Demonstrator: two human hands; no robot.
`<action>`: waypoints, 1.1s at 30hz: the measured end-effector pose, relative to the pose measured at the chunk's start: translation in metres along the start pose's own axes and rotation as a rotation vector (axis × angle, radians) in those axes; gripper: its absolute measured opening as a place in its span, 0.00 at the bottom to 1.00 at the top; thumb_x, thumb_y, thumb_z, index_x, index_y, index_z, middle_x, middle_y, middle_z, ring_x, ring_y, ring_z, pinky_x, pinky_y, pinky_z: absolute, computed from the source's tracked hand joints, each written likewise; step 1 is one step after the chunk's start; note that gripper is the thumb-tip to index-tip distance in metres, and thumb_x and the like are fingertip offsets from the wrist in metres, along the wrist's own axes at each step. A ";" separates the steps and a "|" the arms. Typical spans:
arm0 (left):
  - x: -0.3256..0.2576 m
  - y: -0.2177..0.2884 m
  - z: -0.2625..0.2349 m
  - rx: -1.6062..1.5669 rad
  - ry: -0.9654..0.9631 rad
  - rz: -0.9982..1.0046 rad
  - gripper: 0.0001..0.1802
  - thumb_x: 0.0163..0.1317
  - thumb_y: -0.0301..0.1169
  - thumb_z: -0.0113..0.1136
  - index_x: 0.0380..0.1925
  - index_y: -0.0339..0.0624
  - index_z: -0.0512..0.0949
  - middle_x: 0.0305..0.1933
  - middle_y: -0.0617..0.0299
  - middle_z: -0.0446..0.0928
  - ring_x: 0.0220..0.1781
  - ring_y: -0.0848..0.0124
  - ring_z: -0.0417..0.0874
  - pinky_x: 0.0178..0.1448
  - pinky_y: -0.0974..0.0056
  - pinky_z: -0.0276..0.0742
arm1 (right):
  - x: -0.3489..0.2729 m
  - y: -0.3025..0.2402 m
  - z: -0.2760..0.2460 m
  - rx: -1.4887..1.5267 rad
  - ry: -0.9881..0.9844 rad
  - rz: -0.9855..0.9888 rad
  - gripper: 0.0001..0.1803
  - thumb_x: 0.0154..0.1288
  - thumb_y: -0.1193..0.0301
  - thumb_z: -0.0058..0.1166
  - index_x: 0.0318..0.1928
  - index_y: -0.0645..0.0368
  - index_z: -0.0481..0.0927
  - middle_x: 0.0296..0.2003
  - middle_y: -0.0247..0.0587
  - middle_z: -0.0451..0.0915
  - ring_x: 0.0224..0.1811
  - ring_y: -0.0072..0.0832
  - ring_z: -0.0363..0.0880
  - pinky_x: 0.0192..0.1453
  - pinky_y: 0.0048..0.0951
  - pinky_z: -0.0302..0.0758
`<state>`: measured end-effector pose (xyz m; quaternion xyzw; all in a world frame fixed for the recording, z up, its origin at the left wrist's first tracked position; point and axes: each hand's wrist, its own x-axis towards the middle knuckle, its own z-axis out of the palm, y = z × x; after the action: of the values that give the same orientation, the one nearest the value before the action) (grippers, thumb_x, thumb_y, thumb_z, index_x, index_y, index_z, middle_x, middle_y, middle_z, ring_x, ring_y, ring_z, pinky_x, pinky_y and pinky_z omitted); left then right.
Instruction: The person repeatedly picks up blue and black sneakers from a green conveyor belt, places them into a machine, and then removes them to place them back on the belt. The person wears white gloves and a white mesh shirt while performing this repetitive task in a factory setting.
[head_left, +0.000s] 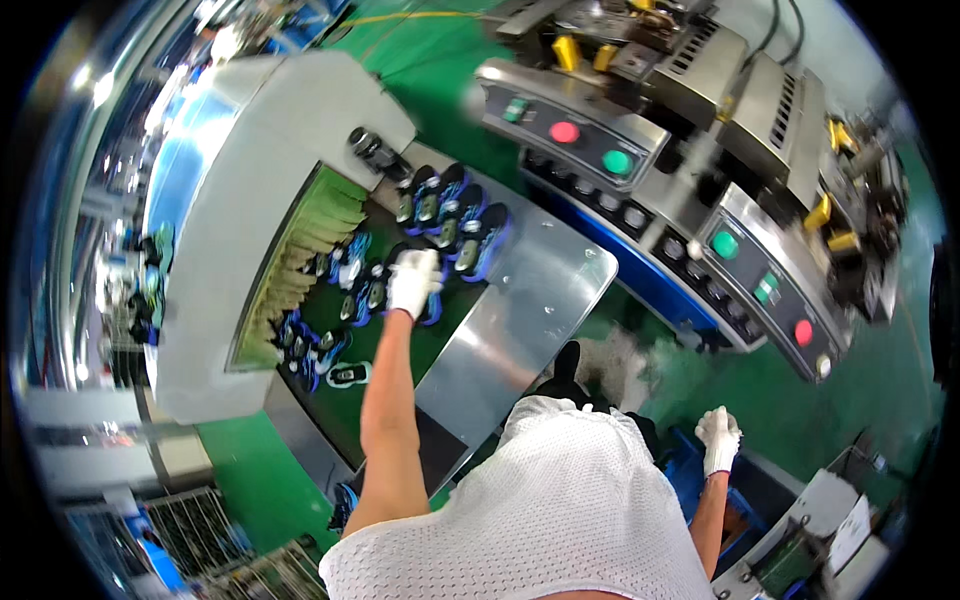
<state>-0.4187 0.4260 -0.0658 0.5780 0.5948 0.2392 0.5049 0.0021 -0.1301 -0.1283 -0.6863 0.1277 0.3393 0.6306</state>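
Grey control panel [575,125] with red button [564,132], green button [617,161]; steel side table [520,310]; green floor [850,400].

- Two gloved hands: the left hand [413,282] reaching over the belt, the right hand [718,438] low at the near right.
- Shoes [478,236], black with blue soles: about four in the far cluster, roughly ten or more in all on the belt; the exact count is unclear where they overlap.
- Two red round buttons [564,132], one far, one at the right.
- Two green round buttons [617,161] on the control panels.
- One steel side table [535,300].
- One white tunnel housing [240,200] at the left.
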 end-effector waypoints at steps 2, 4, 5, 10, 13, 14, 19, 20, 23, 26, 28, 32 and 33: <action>0.021 -0.008 -0.075 0.679 0.499 0.019 0.22 0.73 0.47 0.58 0.46 0.37 0.78 0.41 0.56 0.86 0.38 0.67 0.89 0.42 0.57 0.83 | 0.015 -0.008 0.030 -0.009 -0.145 0.071 0.07 0.78 0.65 0.56 0.42 0.53 0.77 0.28 0.27 0.72 0.24 0.17 0.68 0.25 0.24 0.65; 0.037 0.015 -0.105 0.272 0.370 -0.073 0.27 0.70 0.51 0.60 0.49 0.34 0.78 0.45 0.48 0.87 0.44 0.60 0.91 0.49 0.53 0.83 | 0.034 -0.004 0.054 -0.254 -0.175 0.050 0.06 0.78 0.66 0.56 0.43 0.54 0.76 0.27 0.27 0.69 0.22 0.16 0.63 0.23 0.24 0.61; 0.040 0.023 -0.105 0.474 0.302 0.025 0.31 0.68 0.54 0.61 0.53 0.34 0.78 0.48 0.43 0.87 0.50 0.50 0.89 0.54 0.48 0.82 | 0.032 -0.008 0.071 -0.265 -0.166 0.066 0.07 0.79 0.67 0.56 0.44 0.56 0.74 0.27 0.27 0.69 0.21 0.16 0.62 0.23 0.24 0.61; 0.064 -0.072 -0.025 1.008 -0.198 -0.199 0.48 0.56 0.61 0.69 0.68 0.37 0.70 0.63 0.39 0.80 0.64 0.47 0.83 0.68 0.44 0.75 | 0.004 -0.034 0.158 -0.886 -0.117 0.022 0.26 0.73 0.61 0.62 0.64 0.65 0.77 0.45 0.43 0.84 0.39 0.29 0.85 0.43 0.33 0.85; 0.071 -0.109 -0.013 0.893 0.058 -0.015 0.38 0.55 0.53 0.74 0.61 0.44 0.75 0.56 0.46 0.84 0.59 0.50 0.85 0.59 0.43 0.79 | -0.003 -0.043 0.180 -1.159 -0.227 -0.080 0.24 0.72 0.61 0.62 0.61 0.64 0.80 0.49 0.45 0.85 0.45 0.31 0.86 0.46 0.34 0.85; 0.070 -0.113 -0.018 0.853 0.100 0.038 0.36 0.56 0.52 0.74 0.60 0.44 0.77 0.55 0.46 0.84 0.59 0.51 0.85 0.59 0.43 0.79 | -0.001 -0.049 0.188 -1.243 -0.250 -0.125 0.24 0.71 0.61 0.63 0.60 0.64 0.81 0.50 0.46 0.85 0.47 0.32 0.86 0.49 0.34 0.84; 0.029 -0.061 -0.075 0.540 0.124 -0.039 0.30 0.59 0.48 0.72 0.55 0.39 0.82 0.55 0.48 0.86 0.57 0.47 0.86 0.61 0.47 0.80 | -0.037 -0.086 0.309 -1.270 -0.433 -0.318 0.25 0.71 0.61 0.63 0.60 0.65 0.81 0.54 0.48 0.85 0.58 0.33 0.84 0.61 0.34 0.80; 0.015 -0.031 -0.078 0.479 0.081 -0.110 0.30 0.59 0.47 0.72 0.55 0.38 0.83 0.55 0.47 0.86 0.58 0.47 0.86 0.61 0.48 0.80 | -0.044 -0.089 0.329 -1.180 -0.500 -0.349 0.25 0.72 0.61 0.62 0.61 0.65 0.80 0.55 0.48 0.85 0.59 0.34 0.83 0.64 0.35 0.78; -0.048 0.004 -0.068 0.189 0.243 0.016 0.27 0.60 0.36 0.70 0.59 0.37 0.81 0.54 0.50 0.86 0.52 0.59 0.87 0.57 0.56 0.81 | -0.051 -0.085 0.380 -0.894 -0.749 -0.173 0.23 0.73 0.61 0.60 0.60 0.64 0.82 0.55 0.49 0.86 0.57 0.33 0.85 0.64 0.34 0.79; -0.091 0.067 -0.031 -0.668 0.015 -0.034 0.26 0.61 0.26 0.67 0.61 0.34 0.78 0.55 0.56 0.84 0.50 0.69 0.84 0.56 0.62 0.81 | -0.063 -0.087 0.417 -0.593 -1.147 0.167 0.23 0.74 0.63 0.59 0.61 0.66 0.79 0.56 0.49 0.85 0.56 0.37 0.85 0.64 0.39 0.80; -0.083 0.110 -0.004 -0.386 -0.215 0.127 0.26 0.62 0.24 0.67 0.61 0.33 0.77 0.56 0.59 0.83 0.53 0.70 0.83 0.59 0.61 0.80 | -0.076 -0.092 0.428 -0.319 -1.397 0.355 0.26 0.76 0.58 0.58 0.66 0.61 0.77 0.59 0.46 0.83 0.60 0.34 0.82 0.66 0.39 0.79; -0.054 0.148 0.059 -0.181 -0.225 0.340 0.30 0.67 0.30 0.68 0.66 0.30 0.72 0.63 0.52 0.80 0.64 0.67 0.80 0.69 0.63 0.74 | -0.089 -0.117 0.420 0.336 -1.266 0.604 0.35 0.69 0.59 0.69 0.71 0.56 0.71 0.61 0.40 0.82 0.61 0.30 0.82 0.66 0.39 0.80; -0.052 0.161 0.073 -0.266 -0.239 0.280 0.30 0.69 0.28 0.65 0.68 0.30 0.71 0.65 0.51 0.79 0.67 0.66 0.79 0.72 0.63 0.72 | -0.076 -0.132 0.411 0.265 -1.248 0.509 0.37 0.66 0.59 0.72 0.70 0.56 0.72 0.60 0.39 0.82 0.60 0.28 0.82 0.65 0.37 0.80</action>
<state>-0.2918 0.3912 0.0633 0.6076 0.4078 0.3132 0.6053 -0.0992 0.2653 0.0325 -0.2279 -0.0618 0.7902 0.5655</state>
